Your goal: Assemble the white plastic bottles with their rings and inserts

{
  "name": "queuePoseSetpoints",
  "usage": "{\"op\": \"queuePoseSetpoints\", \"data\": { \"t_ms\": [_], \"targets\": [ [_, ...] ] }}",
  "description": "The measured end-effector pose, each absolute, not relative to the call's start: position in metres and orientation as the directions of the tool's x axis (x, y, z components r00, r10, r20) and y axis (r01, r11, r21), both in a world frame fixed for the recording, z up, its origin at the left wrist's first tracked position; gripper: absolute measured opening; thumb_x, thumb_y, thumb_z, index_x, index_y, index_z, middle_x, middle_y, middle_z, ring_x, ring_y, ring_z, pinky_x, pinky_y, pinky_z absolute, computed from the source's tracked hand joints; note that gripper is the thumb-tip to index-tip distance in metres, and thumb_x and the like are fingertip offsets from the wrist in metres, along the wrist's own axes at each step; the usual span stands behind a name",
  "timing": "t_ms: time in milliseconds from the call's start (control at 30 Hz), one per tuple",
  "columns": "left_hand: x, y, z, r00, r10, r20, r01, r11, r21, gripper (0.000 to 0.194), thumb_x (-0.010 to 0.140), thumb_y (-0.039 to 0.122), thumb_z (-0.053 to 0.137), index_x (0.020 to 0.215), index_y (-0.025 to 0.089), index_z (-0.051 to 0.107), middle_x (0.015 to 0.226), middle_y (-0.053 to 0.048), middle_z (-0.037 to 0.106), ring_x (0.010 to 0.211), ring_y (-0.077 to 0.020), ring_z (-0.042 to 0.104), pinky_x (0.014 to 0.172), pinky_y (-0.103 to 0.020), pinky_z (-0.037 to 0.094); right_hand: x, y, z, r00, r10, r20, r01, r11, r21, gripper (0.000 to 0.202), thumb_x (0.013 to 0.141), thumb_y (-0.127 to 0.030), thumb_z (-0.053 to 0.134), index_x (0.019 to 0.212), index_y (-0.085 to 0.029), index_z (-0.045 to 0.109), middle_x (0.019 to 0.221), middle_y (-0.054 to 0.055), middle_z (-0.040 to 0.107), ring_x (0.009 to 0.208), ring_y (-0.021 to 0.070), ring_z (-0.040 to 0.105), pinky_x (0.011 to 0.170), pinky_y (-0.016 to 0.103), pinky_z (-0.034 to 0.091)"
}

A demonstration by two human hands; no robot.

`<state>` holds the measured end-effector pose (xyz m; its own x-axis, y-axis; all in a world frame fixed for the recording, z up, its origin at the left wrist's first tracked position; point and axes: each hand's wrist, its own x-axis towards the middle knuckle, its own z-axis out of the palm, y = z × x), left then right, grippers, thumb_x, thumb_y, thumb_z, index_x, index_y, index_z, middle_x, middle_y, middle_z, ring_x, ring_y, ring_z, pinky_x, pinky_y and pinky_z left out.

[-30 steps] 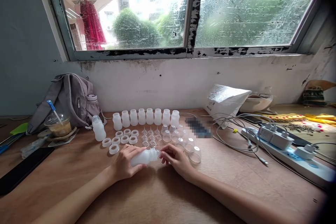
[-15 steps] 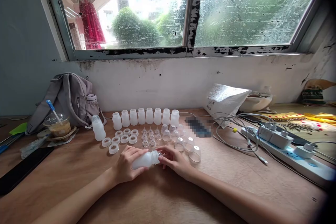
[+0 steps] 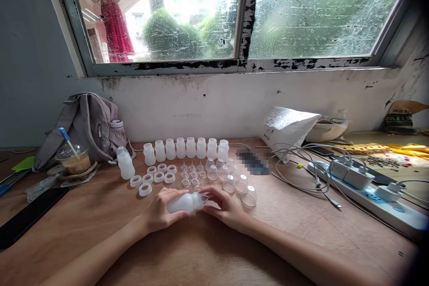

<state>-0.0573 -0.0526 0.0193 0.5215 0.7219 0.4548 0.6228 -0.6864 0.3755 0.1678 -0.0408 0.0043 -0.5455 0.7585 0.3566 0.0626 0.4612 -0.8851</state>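
My left hand (image 3: 159,210) is wrapped round a frosted white baby bottle (image 3: 181,204), tilted on its side with its neck to the right. At that neck, my right hand (image 3: 229,210) holds a clear bottle nipple (image 3: 204,197) between thumb and fingers; how far it sits in the mouth is hard to see. Beyond my hands lie several white collar rings (image 3: 145,189), several clear nipples (image 3: 195,182) and several clear dome caps (image 3: 248,196). Open bottles (image 3: 191,148) stand in a row behind them. One capped bottle (image 3: 125,164) stands at the left.
A grey backpack (image 3: 90,120), an iced drink cup (image 3: 75,161) and a black phone-like slab (image 3: 30,216) are on the left. To the right are a silver-white pouch (image 3: 288,127), tangled white cables (image 3: 301,178) and a power strip (image 3: 398,214) with plugs.
The fingers of my right hand have shifted slightly around the nipple, with the thumb lower and more apart from the bottle's neck. The bottle has barely moved.
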Motion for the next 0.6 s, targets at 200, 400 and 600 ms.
{"op": "queuePoseSetpoints", "data": {
  "t_ms": [200,400,600],
  "targets": [
    [-0.058,-0.052,0.020,0.512,0.742,0.431,0.631,-0.666,0.397,0.045,0.068,0.039,0.061,0.109,0.022,0.055,0.102,-0.004,0.063,0.088,-0.0209,0.058,0.078,-0.035,0.046,0.168,-0.039,0.000,-0.521,0.792,0.318,0.124,0.439,-0.890,0.032,0.075,-0.036,0.056,0.103,-0.021,0.053,0.096,0.005,0.059,0.084,0.0156,0.056,0.074,0.028,0.046],
    [-0.058,-0.050,0.014,0.554,0.705,0.442,0.601,-0.706,0.374,0.046,0.069,0.039,0.061,0.110,0.022,0.053,0.102,-0.004,0.063,0.089,-0.0198,0.057,0.081,-0.035,0.043,0.167,-0.037,-0.003,-0.465,0.855,0.230,0.251,0.376,-0.892,0.026,0.078,-0.044,0.049,0.077,-0.018,0.052,0.061,-0.001,0.056,0.052,0.0100,0.051,0.048,0.021,0.038],
    [-0.056,-0.053,0.006,0.632,0.602,0.488,0.559,-0.790,0.251,0.050,0.069,0.036,0.060,0.116,0.021,0.048,0.103,-0.006,0.061,0.089,-0.0207,0.056,0.081,-0.036,0.041,0.167,-0.036,-0.006,-0.469,0.853,0.229,0.386,0.431,-0.816,0.045,0.081,-0.050,0.037,0.052,-0.017,0.046,0.043,-0.003,0.043,0.040,0.0075,0.037,0.040,0.021,0.026]
  ]
}}
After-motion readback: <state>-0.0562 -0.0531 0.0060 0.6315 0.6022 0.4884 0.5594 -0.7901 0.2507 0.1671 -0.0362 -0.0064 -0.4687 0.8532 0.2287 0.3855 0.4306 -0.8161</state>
